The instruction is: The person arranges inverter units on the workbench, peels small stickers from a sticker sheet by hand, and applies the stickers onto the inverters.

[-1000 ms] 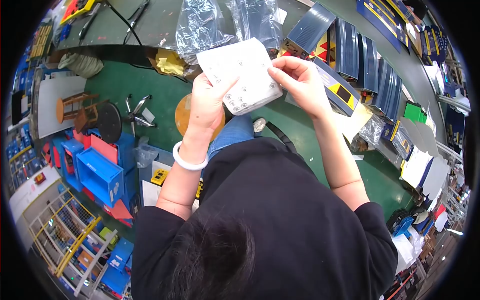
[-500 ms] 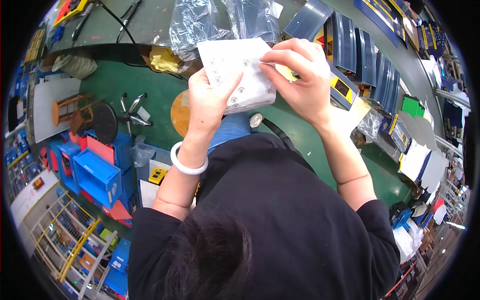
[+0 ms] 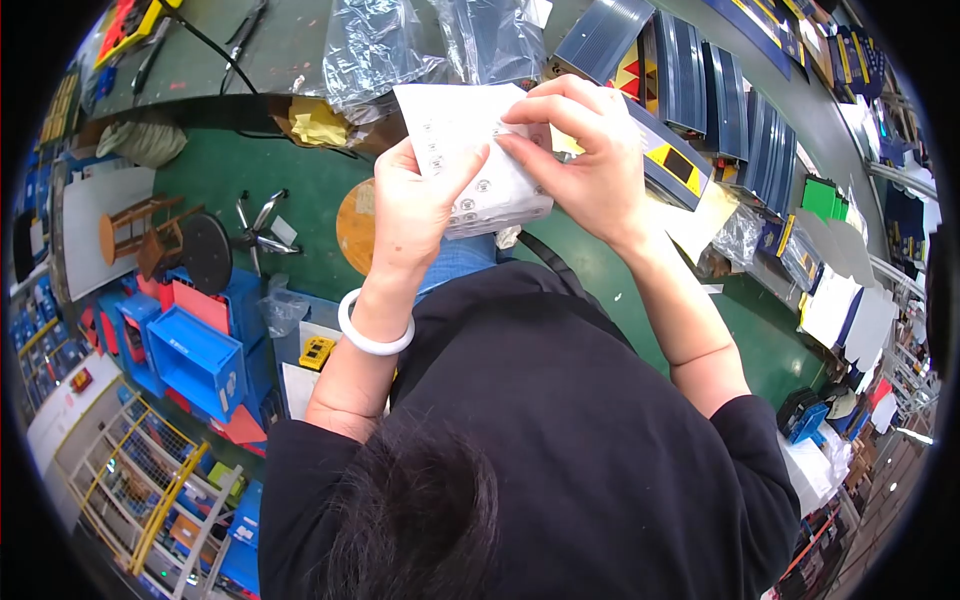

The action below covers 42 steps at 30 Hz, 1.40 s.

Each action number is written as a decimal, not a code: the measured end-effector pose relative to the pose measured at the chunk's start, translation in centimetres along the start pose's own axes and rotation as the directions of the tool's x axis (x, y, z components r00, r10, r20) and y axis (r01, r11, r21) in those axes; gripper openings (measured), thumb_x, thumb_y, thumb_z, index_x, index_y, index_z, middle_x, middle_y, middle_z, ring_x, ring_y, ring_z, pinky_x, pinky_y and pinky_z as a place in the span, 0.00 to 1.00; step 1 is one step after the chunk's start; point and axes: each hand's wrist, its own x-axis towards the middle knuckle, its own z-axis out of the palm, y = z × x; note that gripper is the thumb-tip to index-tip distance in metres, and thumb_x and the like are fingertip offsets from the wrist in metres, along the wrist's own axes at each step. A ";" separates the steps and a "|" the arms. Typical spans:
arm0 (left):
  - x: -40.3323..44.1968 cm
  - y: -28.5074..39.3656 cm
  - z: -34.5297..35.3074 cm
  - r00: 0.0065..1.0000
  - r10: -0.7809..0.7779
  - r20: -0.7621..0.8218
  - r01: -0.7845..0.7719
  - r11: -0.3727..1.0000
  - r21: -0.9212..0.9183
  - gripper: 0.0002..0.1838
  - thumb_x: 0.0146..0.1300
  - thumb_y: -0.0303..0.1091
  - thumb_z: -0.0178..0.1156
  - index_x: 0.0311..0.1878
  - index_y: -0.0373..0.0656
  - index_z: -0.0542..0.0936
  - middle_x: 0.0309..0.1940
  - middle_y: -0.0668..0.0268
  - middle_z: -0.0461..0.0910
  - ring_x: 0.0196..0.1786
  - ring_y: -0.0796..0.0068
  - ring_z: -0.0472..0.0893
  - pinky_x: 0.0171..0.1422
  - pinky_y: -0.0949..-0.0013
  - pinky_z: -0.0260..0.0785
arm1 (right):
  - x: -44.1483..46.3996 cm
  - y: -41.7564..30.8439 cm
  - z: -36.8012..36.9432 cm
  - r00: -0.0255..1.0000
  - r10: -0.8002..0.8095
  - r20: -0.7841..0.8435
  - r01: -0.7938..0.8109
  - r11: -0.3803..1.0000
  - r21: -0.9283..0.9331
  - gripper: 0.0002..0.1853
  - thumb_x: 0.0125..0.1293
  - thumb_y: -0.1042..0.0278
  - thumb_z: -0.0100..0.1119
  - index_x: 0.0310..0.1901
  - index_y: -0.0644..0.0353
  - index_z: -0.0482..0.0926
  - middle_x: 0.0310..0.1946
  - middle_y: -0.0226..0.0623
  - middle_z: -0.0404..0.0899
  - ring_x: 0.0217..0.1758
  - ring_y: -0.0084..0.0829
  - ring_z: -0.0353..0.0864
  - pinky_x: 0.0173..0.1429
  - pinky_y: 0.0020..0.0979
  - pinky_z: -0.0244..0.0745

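Note:
A white sheet with several small round printed marks (image 3: 470, 180) is held up in front of my body. My left hand (image 3: 418, 205) grips its left side, thumb on top and the other fingers hidden underneath. On the upper right of the sheet, my right hand (image 3: 580, 155) has its thumb and index finger pinched together at one of the marks. Whether a mark is between those fingertips is too small to tell. Beyond the sheet, clear plastic bags (image 3: 375, 50) lie on the dark bench (image 3: 290, 50).
Dark finned metal units (image 3: 680, 75) stand on the bench at the right, near a grey unit with a yellow label (image 3: 668, 160). Blue bins (image 3: 200, 365), a round black stool (image 3: 208, 247) and a wooden stool (image 3: 357, 228) are at the left.
My right hand has moved left over the sheet, its fingertips now at a mark further in. The sheet's lower edge has tilted, and the view has shifted slightly.

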 end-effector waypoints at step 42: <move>-0.1 1.5 1.9 0.997 0.068 0.032 -0.074 0.963 0.260 0.10 0.62 0.23 0.65 0.46 0.33 0.83 0.38 0.64 0.86 0.39 0.82 0.82 0.44 0.76 0.75 | -0.2 0.1 -1.5 0.994 0.009 0.106 -0.007 1.000 -0.024 0.04 0.57 0.67 0.68 0.34 0.54 0.85 0.31 0.26 0.81 0.34 0.30 0.81 0.43 0.31 0.69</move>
